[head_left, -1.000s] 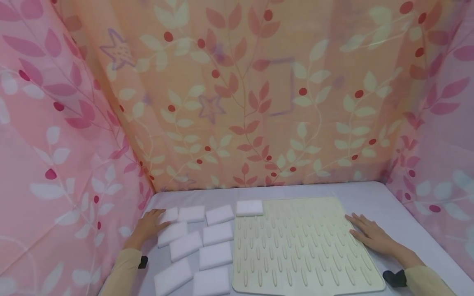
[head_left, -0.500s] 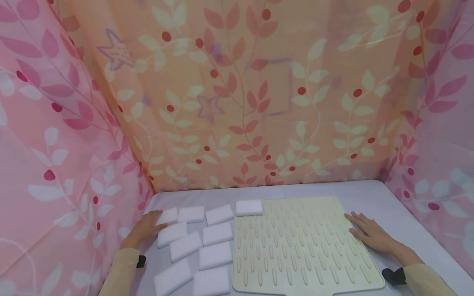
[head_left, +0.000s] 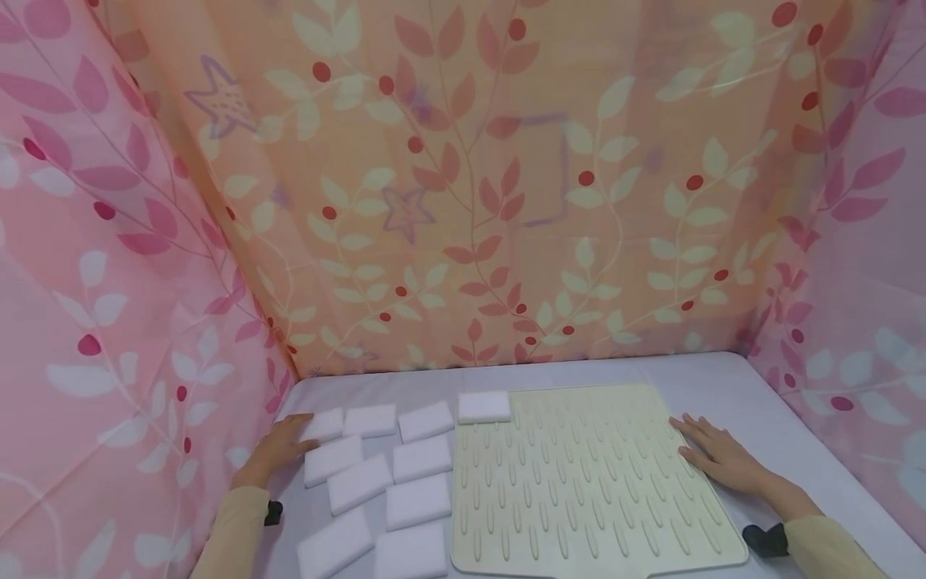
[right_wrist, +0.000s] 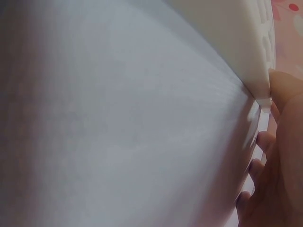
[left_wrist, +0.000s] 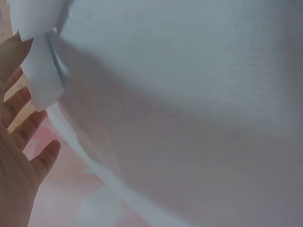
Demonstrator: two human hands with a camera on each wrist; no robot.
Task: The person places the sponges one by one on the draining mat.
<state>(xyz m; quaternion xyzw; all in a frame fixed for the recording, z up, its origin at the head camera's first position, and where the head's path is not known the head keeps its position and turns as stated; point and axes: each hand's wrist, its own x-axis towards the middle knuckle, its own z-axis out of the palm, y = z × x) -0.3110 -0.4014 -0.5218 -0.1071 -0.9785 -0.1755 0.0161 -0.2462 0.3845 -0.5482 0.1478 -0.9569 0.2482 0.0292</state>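
Several white sponge blocks lie loosely on the left of the table, among them a far-left sponge (head_left: 324, 424). At that one's left end rests my left hand (head_left: 276, 449), palm down, fingers relaxed, thumb beside the sponge below it (head_left: 333, 461). In the left wrist view, the left hand's fingers (left_wrist: 28, 130) are spread and its thumb reaches a sponge edge (left_wrist: 42, 78). My right hand (head_left: 726, 460) lies with loosely extended fingers at the right edge of a cream ridged mat (head_left: 579, 474). The right wrist view shows the right thumb (right_wrist: 284, 87) against the mat's edge (right_wrist: 236, 42).
One sponge (head_left: 484, 407) sits on the mat's far-left corner. A white cloth covers the table (head_left: 694, 370). Floral curtains (head_left: 463, 201) enclose the back and both sides. Each wrist wears a black band (head_left: 765, 540).
The head view has shifted slightly. My left hand has eased a little to the left, and its fingertips overlap the far-left sponge less. The right hand, mat and sponges have stayed in place.
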